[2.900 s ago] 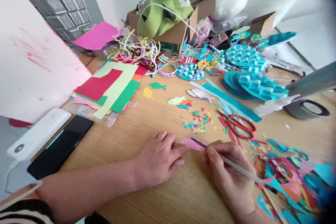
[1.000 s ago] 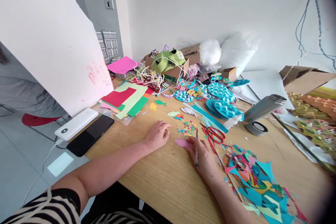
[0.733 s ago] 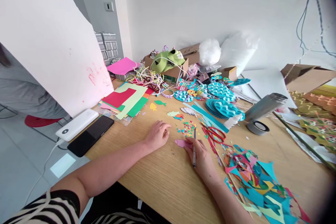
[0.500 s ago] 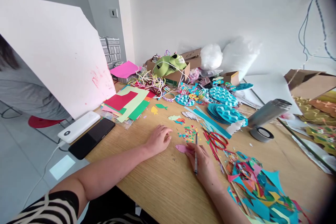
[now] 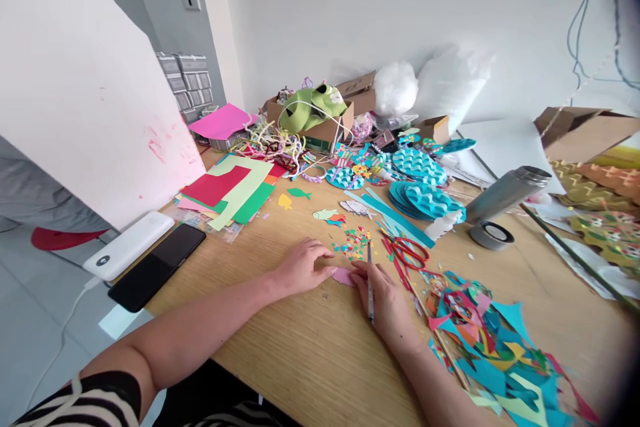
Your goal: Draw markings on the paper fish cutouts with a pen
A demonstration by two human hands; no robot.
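Between my two hands a small pink paper fish (image 5: 344, 276) lies at the tabletop. My left hand (image 5: 303, 268) has its fingers curled, with thumb and fingertips closed on the fish's left end, which they cover. In my right hand (image 5: 384, 297) a slim pen (image 5: 371, 290) stands nearly upright, and the fingertips touch the fish's right end. Just beyond lies a scatter of tiny coloured paper bits (image 5: 354, 241). Cut paper fish lie farther off: a pale green fish (image 5: 325, 215), a green one (image 5: 299, 193), a yellow one (image 5: 285, 201) and some white ones (image 5: 357, 208).
Red-handled scissors (image 5: 410, 253) and a heap of paper scraps (image 5: 493, 333) lie to the right. A steel flask (image 5: 507, 195) stands behind its lid (image 5: 491, 235). Coloured sheets (image 5: 227, 187), a phone (image 5: 157, 267) and a white power bank (image 5: 129, 245) are on the left.
My left hand has moved right and its fingertips now meet the pink paper fish's left end. My right hand still holds the pen. The view has shifted slightly.
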